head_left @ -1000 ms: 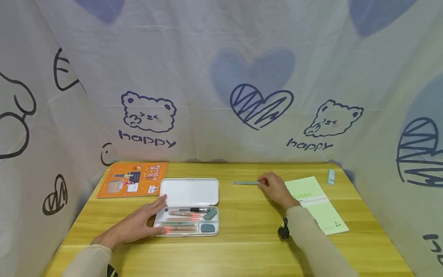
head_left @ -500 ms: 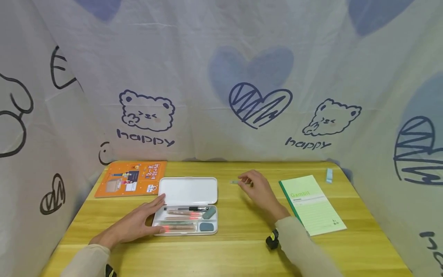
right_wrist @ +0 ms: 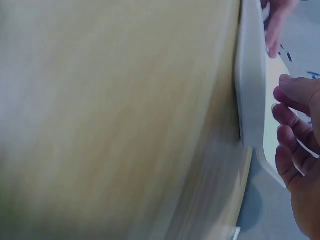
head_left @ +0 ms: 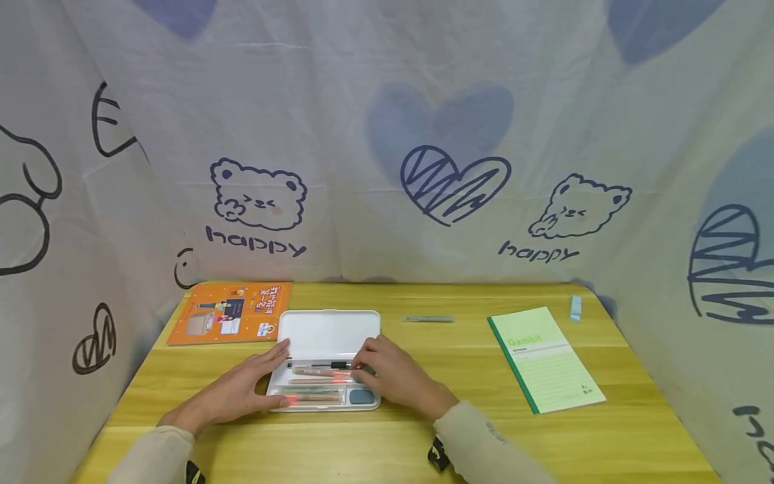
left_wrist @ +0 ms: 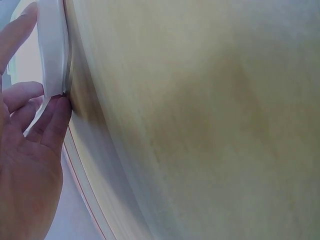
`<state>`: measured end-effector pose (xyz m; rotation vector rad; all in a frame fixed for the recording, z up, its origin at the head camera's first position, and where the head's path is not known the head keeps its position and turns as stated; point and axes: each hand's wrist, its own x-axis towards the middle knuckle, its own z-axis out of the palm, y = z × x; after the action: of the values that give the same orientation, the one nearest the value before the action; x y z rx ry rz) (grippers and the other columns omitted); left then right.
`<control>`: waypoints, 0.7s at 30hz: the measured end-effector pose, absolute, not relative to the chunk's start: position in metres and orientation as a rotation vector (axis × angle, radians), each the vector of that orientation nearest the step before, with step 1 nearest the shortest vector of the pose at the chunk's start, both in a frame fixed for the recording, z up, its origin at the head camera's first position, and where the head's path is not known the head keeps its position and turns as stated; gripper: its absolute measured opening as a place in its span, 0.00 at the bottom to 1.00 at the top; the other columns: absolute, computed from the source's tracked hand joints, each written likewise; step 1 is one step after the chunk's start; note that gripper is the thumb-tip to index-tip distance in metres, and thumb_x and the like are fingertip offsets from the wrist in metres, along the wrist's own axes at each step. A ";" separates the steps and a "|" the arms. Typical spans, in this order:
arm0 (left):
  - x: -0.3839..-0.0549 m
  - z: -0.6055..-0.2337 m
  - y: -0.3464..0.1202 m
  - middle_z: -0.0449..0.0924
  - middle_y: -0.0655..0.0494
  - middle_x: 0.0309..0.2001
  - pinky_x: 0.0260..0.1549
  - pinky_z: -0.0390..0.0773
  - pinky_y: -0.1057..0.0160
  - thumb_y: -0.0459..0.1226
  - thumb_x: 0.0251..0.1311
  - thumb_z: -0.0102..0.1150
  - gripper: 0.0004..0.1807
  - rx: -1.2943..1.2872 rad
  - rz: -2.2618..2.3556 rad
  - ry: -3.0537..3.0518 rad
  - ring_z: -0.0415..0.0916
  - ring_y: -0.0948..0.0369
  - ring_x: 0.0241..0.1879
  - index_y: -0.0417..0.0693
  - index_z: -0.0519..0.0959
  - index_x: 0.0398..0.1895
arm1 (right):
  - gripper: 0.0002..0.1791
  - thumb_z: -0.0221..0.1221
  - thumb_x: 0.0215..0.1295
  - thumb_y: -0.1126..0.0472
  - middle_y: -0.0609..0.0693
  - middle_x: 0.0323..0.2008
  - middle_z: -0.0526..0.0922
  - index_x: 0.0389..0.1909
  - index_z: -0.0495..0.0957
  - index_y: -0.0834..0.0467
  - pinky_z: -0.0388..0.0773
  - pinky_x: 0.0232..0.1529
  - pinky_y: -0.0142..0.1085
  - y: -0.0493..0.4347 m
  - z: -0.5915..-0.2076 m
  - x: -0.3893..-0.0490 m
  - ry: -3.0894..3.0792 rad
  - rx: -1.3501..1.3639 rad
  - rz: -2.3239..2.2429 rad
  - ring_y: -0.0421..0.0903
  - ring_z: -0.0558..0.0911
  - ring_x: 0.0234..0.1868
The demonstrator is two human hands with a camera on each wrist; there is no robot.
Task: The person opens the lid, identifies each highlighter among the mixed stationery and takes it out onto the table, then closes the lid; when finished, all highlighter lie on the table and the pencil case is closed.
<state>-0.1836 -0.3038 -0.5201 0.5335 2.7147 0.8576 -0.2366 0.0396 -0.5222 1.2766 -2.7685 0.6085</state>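
A white pencil case [head_left: 329,334] lies with its lid folded back. In its tray are a black pen [head_left: 340,365], several pencil-like sticks [head_left: 314,397], and a blue-grey eraser [head_left: 361,396]. My left hand [head_left: 232,391] grips the case's left end, thumb on the near rim; the left wrist view shows its fingers [left_wrist: 54,120] bent against the case edge. My right hand [head_left: 402,378] is over the tray's right end, thumb and forefinger together at a green eraser [head_left: 370,370] that they mostly cover; I cannot tell whether they pinch it. In the right wrist view the right hand's fingers [right_wrist: 287,137] are curled.
A thin grey-green, pen-like stick [head_left: 428,319] lies right of the lid. Farther right are a green notebook [head_left: 544,359] and a small light-blue piece [head_left: 575,308]. An orange booklet [head_left: 230,312] lies at the back left. Printed curtains [head_left: 345,134] surround the wooden table [head_left: 363,444].
My right hand has moved left and nearer, from the thin stick to the pencil case's tray. The stick is left lying on the table. The left hand stays on the case.
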 end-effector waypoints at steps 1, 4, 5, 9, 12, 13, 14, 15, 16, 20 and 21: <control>-0.184 -0.520 -0.304 0.47 0.47 0.90 0.79 0.58 0.25 0.65 0.66 0.69 0.57 0.533 0.858 2.715 0.52 0.32 0.84 0.41 0.60 0.86 | 0.09 0.63 0.82 0.51 0.42 0.46 0.85 0.48 0.91 0.48 0.79 0.49 0.32 0.037 -0.524 -0.236 -2.757 1.289 0.568 0.40 0.77 0.45; -0.184 -0.520 -0.303 0.48 0.47 0.90 0.79 0.59 0.25 0.65 0.66 0.69 0.57 0.550 0.853 2.725 0.53 0.32 0.84 0.40 0.61 0.86 | 0.10 0.64 0.81 0.51 0.42 0.44 0.86 0.47 0.92 0.47 0.79 0.46 0.31 0.031 -0.526 -0.235 -2.719 1.305 0.475 0.40 0.78 0.43; -0.184 -0.520 -0.303 0.48 0.47 0.90 0.79 0.59 0.25 0.65 0.66 0.69 0.57 0.555 0.854 2.728 0.53 0.32 0.84 0.40 0.61 0.86 | 0.09 0.64 0.81 0.52 0.42 0.44 0.86 0.47 0.93 0.47 0.78 0.45 0.31 0.029 -0.527 -0.235 -2.709 1.302 0.458 0.40 0.79 0.43; -0.183 -0.519 -0.303 0.49 0.46 0.90 0.78 0.60 0.25 0.64 0.66 0.70 0.56 0.571 0.857 2.735 0.54 0.31 0.84 0.39 0.61 0.85 | 0.10 0.63 0.81 0.52 0.41 0.43 0.87 0.50 0.93 0.45 0.74 0.43 0.29 0.020 -0.527 -0.233 -2.721 1.267 0.387 0.40 0.78 0.42; -0.183 -0.519 -0.303 0.49 0.46 0.90 0.77 0.60 0.24 0.63 0.66 0.70 0.55 0.562 0.865 2.731 0.53 0.31 0.84 0.39 0.62 0.85 | 0.11 0.62 0.82 0.52 0.40 0.42 0.87 0.50 0.93 0.44 0.69 0.40 0.27 0.012 -0.525 -0.231 -2.728 1.254 0.319 0.39 0.77 0.40; -0.183 -0.518 -0.303 0.49 0.46 0.90 0.77 0.59 0.24 0.63 0.66 0.70 0.55 0.559 0.869 2.728 0.53 0.31 0.84 0.39 0.62 0.85 | 0.11 0.61 0.83 0.52 0.40 0.41 0.86 0.49 0.93 0.44 0.66 0.38 0.27 0.009 -0.525 -0.231 -2.730 1.250 0.298 0.39 0.76 0.39; -0.183 -0.519 -0.304 0.48 0.46 0.90 0.77 0.59 0.24 0.63 0.66 0.70 0.56 0.562 0.865 2.727 0.53 0.31 0.84 0.39 0.62 0.85 | 0.11 0.61 0.83 0.52 0.40 0.40 0.86 0.48 0.93 0.44 0.63 0.37 0.26 0.006 -0.524 -0.230 -2.732 1.243 0.272 0.38 0.75 0.38; -0.183 -0.519 -0.304 0.48 0.47 0.90 0.78 0.59 0.24 0.64 0.66 0.70 0.56 0.560 0.864 2.727 0.53 0.32 0.84 0.39 0.62 0.85 | 0.11 0.61 0.83 0.53 0.39 0.39 0.85 0.47 0.93 0.44 0.61 0.36 0.26 0.003 -0.523 -0.230 -2.737 1.233 0.256 0.38 0.73 0.36; -0.184 -0.520 -0.304 0.48 0.47 0.90 0.78 0.59 0.25 0.64 0.66 0.70 0.56 0.558 0.861 2.726 0.53 0.32 0.84 0.40 0.61 0.85 | 0.11 0.61 0.83 0.53 0.39 0.37 0.85 0.46 0.93 0.44 0.58 0.35 0.26 0.001 -0.523 -0.229 -2.740 1.221 0.238 0.38 0.72 0.35; -0.184 -0.521 -0.304 0.48 0.47 0.90 0.79 0.59 0.26 0.64 0.67 0.69 0.56 0.556 0.859 2.722 0.53 0.33 0.85 0.40 0.60 0.86 | 0.10 0.63 0.81 0.55 0.40 0.34 0.84 0.41 0.92 0.45 0.54 0.33 0.27 -0.007 -0.521 -0.229 -2.764 1.182 0.208 0.39 0.69 0.31; -0.184 -0.521 -0.304 0.48 0.47 0.90 0.79 0.59 0.26 0.64 0.67 0.70 0.56 0.552 0.861 2.720 0.53 0.33 0.85 0.40 0.60 0.86 | 0.10 0.63 0.81 0.55 0.40 0.34 0.84 0.41 0.92 0.45 0.55 0.32 0.27 -0.008 -0.521 -0.229 -2.769 1.175 0.205 0.39 0.69 0.31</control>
<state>-0.1842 -0.3037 -0.5208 0.5522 2.7204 0.8606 -0.2289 -0.0085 -0.5212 1.1750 -2.7686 0.2050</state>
